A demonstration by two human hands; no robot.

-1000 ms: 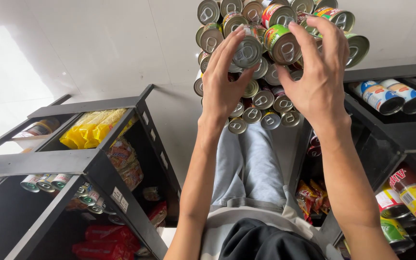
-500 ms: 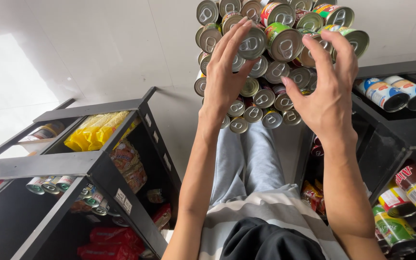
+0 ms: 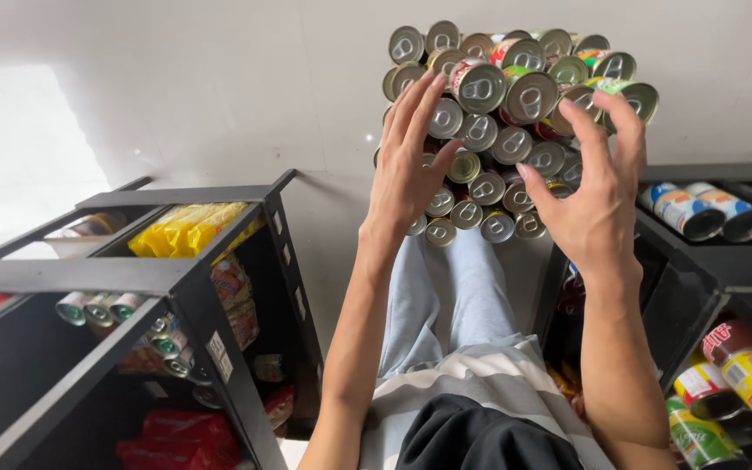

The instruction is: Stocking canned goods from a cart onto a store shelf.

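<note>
At the left of the frame stands a black metal shelf rack (image 3: 176,278), its upper tray holding yellow plastic snack packets (image 3: 186,228) and, lower down, a row of small silver tins with green labels (image 3: 97,305); red packets (image 3: 167,431) lie at the bottom left. Moving toward the centre, the person's left hand (image 3: 406,170) is raised with the fingers straight and close together, the palm laid flat against the left flank of a tall stack of round silver-topped metal cans with pull-ring lids (image 3: 502,130), which fills the upper middle of the frame and rises from the floor in front of the person's light blue trousers (image 3: 446,296). The right hand (image 3: 594,196) is spread wide with curved fingers, near the right flank of the stack; I cannot tell whether it touches the cans or is just beside them. Neither hand grips a single can. In my judgement the stack is already mostly built, many layers high, and the hands are only steadying or straightening it; a few upper cans sit a little tilted and uneven, so some tidying seems left. At the right, a second black shelf rack (image 3: 715,261) holds blue-and-white labelled cans lying on their sides (image 3: 707,209), with yellow and green labelled cans (image 3: 741,392) below. The floor is pale glossy tile (image 3: 176,96), brightly lit at the upper left.
</note>
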